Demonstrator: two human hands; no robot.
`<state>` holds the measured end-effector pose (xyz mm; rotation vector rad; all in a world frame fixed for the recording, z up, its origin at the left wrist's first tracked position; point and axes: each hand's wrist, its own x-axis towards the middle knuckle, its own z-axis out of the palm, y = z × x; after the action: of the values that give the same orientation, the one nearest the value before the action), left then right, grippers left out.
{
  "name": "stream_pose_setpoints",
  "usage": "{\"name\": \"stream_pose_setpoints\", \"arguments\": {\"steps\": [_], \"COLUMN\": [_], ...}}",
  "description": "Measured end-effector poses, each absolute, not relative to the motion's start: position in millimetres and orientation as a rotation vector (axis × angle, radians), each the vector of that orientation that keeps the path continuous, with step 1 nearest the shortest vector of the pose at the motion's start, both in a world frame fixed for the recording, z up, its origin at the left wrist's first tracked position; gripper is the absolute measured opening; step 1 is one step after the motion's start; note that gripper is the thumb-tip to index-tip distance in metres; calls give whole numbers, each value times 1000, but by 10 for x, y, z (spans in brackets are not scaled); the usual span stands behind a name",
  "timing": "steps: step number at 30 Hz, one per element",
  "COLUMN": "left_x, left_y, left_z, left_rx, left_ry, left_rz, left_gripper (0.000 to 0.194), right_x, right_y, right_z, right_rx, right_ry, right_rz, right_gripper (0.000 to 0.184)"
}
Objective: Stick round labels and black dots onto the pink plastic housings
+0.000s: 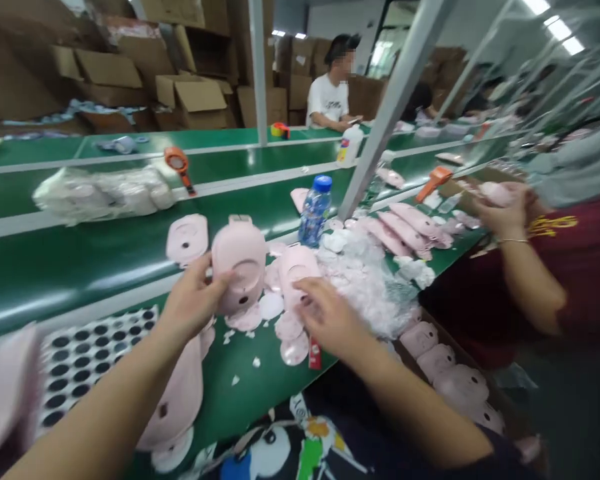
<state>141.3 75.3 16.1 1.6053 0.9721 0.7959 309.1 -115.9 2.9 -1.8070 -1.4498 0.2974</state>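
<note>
My left hand (195, 300) grips the side of a rounded pink plastic camera housing (240, 267), which has a circular lens opening. My right hand (330, 317) lies over the lower edge of a flat pink plastic shell (297, 270) on the green conveyor belt (80, 257). Whether those fingers grip it, I cannot tell. Peeled round film discs (285, 327) are scattered below both hands. A black-dotted sticker sheet (95, 360) lies to the left. Another pink housing (173, 400) sits beneath my left forearm.
A heap of clear plastic film (365, 280) and stacked pink shells (405, 227) lie to the right. A water bottle (315, 210) stands beyond. A co-worker's hands (503, 210) hold a pink piece at right. A box of pink housings (450, 367) sits at lower right.
</note>
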Motion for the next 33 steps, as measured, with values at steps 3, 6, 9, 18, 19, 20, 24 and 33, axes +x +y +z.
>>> {"name": "stream_pose_setpoints", "arguments": {"steps": [3, 6, 9, 18, 19, 20, 24, 33], "left_x": [1093, 789, 591, 589, 612, 638, 768, 817], "left_y": [639, 432, 179, -181, -196, -213, -307, -404], "left_z": [308, 395, 341, 118, 124, 129, 153, 258], "left_rx": [1239, 946, 767, 581, 560, 545, 580, 695], "left_ry": [881, 901, 975, 999, 988, 969, 869, 637], "left_rz": [1157, 1180, 987, 964, 973, 978, 975, 961], "left_gripper": [40, 26, 28, 49, 49, 49, 55, 58], "right_x": [3211, 3100, 2936, 3011, 3018, 3010, 2772, 2328], "right_y": [-1370, -1414, -1299, -977, -958, -942, -919, -1002], "right_z": [-21, -168, -323, -310, -258, -184, 258, 492], "right_rx": [-1868, -2003, -2064, -1953, -1925, -1885, -1532, -1381], "right_ry": [-1596, -1948, -2198, -2366, -2380, -2349, -1929, -2152], "right_rz": [61, -83, -128, 38, 61, 51, -288, -224], "right_gripper": [19, 17, 22, 18, 17, 16, 11, 38]}}
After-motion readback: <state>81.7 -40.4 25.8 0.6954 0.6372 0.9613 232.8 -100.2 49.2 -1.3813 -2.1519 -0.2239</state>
